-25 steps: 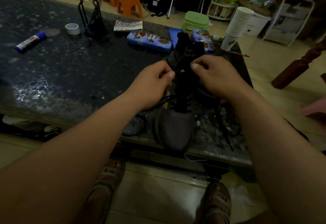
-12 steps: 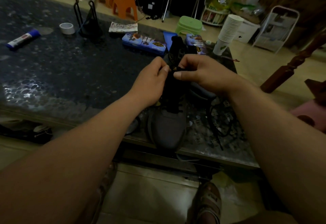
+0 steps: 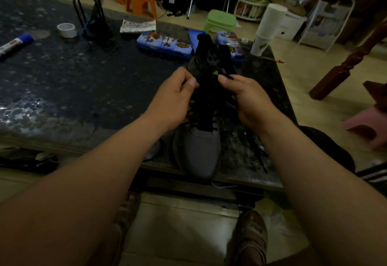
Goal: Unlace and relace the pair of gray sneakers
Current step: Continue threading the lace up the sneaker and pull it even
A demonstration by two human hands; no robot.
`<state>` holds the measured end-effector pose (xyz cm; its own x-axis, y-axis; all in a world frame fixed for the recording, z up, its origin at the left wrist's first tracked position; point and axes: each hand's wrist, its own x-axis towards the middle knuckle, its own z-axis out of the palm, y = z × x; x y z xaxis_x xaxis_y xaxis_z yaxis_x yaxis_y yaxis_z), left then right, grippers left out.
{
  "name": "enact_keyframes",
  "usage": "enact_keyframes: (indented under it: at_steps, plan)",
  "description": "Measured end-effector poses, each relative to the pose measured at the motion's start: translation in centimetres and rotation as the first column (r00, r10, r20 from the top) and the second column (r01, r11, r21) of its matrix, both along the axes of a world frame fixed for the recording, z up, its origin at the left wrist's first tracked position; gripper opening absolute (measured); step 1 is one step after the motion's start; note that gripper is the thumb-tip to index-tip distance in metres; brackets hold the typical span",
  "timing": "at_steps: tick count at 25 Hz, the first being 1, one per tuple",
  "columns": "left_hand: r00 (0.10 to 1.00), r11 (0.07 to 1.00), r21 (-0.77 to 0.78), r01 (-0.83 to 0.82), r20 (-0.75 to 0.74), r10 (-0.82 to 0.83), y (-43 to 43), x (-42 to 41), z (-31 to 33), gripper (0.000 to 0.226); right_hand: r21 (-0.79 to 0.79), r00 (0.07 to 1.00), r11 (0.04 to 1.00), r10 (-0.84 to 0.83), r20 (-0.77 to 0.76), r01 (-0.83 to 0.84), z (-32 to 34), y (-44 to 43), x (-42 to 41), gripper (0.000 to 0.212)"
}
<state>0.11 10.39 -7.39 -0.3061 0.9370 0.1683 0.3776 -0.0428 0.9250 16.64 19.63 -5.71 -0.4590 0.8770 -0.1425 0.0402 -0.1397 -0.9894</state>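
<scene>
Right now the gray sneaker (image 3: pixel 199 152) is sitting at the near edge of the dark tabletop (image 3: pixel 83 90), toe pointing toward the person, black tongue standing up. Both hands are working near its top eyelets: the left grip (image 3: pixel 173 100) is pinching the black lace (image 3: pixel 193 121) beside the tongue, and the right grip (image 3: pixel 249 100) is pinching it opposite. A loose lace (image 3: pixel 256 150) is lying just right of the sneaker.
</scene>
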Motion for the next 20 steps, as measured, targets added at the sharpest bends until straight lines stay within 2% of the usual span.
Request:
enact_keyframes:
  at_steps: [2,5,8,15,20]
  plan:
    - [0.998,1.000,0.014,0.018,0.061,-0.019,-0.2,-0.6,0.4,0.019,0.000,0.999,1.000,-0.026,-0.026,0.026,-0.3,0.2,-0.4,0.015]
    - [0.992,0.999,0.041,0.012,0.122,-0.017,-0.8,-1.0,1.6,0.017,0.034,1.000,0.999,-0.001,0.017,0.001,-0.1,0.4,-0.4,0.019]
    - [0.996,0.998,-0.004,0.055,0.071,-0.055,-1.2,-0.7,1.9,0.014,0.022,1.000,1.000,0.005,0.024,-0.006,0.0,0.6,-0.3,0.027]
    - [0.983,0.986,-0.059,0.154,-0.088,-0.158,-1.8,-0.4,-0.4,0.008,-0.093,0.995,0.996,-0.013,-0.103,0.004,0.2,0.1,-0.1,0.026]
    - [0.996,0.995,-0.050,0.088,-0.015,-0.089,-2.0,-0.2,-1.1,0.009,-0.122,0.993,0.993,-0.014,-0.117,-0.001,0.2,0.1,-0.3,0.019]
